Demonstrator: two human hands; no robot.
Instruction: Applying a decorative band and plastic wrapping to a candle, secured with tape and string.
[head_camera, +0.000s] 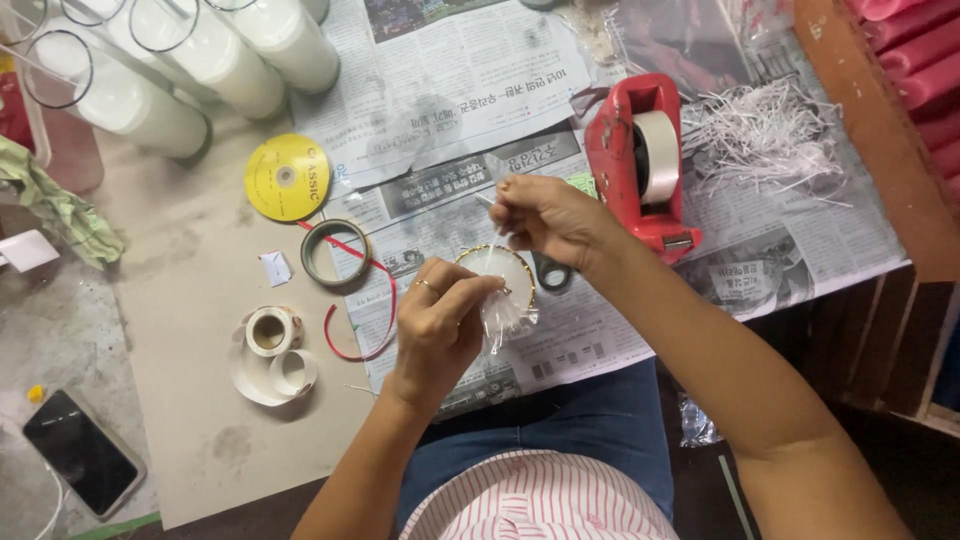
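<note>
My left hand (440, 320) grips a small round object with a gold rim (497, 266), wrapped in clear plastic film (503, 318) that bunches below it. A ring sits on one finger of that hand. My right hand (545, 215) hovers just above the object, fingers pinched together on what looks like a thin strip of clear tape. Both hands work over newspaper (450, 90) spread on the table, next to a red tape dispenser (640, 160).
Tall white candles in glass (150, 105) stand at the back left. A yellow disc (287, 177), a dark tape roll (334, 253), red ribbon (385, 300), white tape rolls (272, 335) and a phone (82, 452) lie left. Shredded white paper (765, 130) lies right. Scissors (548, 272) rest under my hands.
</note>
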